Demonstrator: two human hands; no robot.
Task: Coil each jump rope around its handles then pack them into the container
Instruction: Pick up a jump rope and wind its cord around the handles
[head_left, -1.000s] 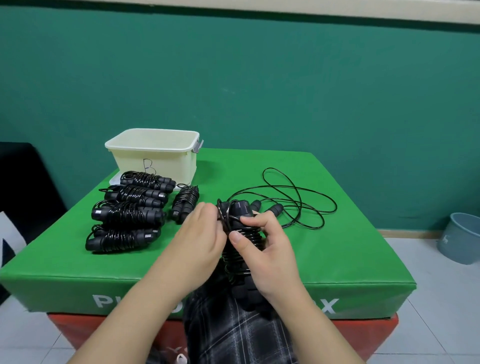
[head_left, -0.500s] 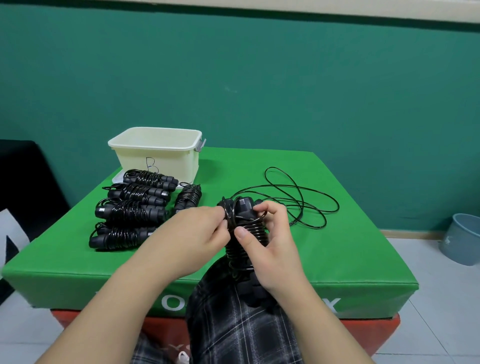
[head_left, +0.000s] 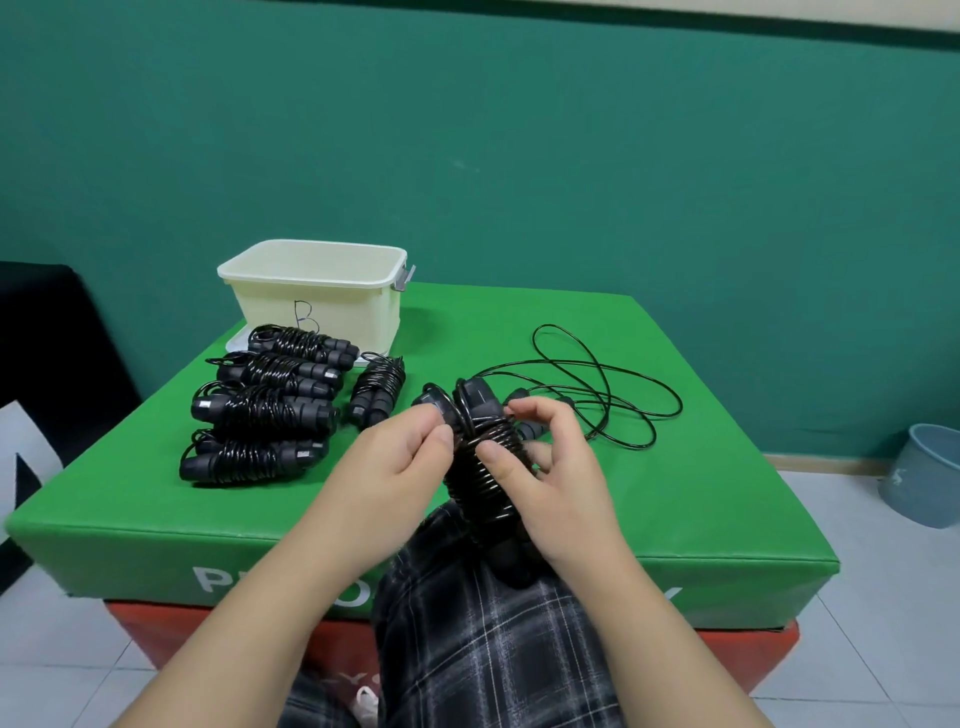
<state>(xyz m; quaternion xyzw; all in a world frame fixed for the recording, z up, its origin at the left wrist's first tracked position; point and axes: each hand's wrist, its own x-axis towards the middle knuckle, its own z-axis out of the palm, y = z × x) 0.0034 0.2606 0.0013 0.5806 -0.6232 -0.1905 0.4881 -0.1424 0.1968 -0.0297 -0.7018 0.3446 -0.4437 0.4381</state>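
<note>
Green padding covered the box (head_left: 675, 499) in front of you, with a teal wall (head_left: 519, 156) behind it and pale floor tiles below. Take the cream tub (head_left: 317, 306) at the far left of that pad as your landmark: it stood open, a hand-drawn letter on its near wall, and what lay inside could not be seen. Just in front of the tub lay four coiled ropes (head_left: 260, 410), stacked in a column running from the tub toward you, each black cord wound round its paired handles. A fifth bundle (head_left: 376, 389) lay just right of that column, near the tub's right front corner and pointing toward you. Farther right of the tub, well apart from it, a loose rope (head_left: 597, 395) sprawled in open loops on the pad, its handle ends partly hidden behind your fingers. Nearer to you than all of these, you held the current rope (head_left: 483, 462) upright over the pad's near edge, most of its cord already wrapped in tight turns around the handles. Your right hand (head_left: 556, 488) grasped that bundle, thumb pressed on the coils and fingers curled round the back. Your left hand (head_left: 400, 462) pinched the cord at the top of the bundle, beside the handle caps, between thumb and forefinger. Checked trousers (head_left: 467, 649) showed below your forearms, and a grey bin (head_left: 924, 478) stood on the floor far to the right of the tub.
</note>
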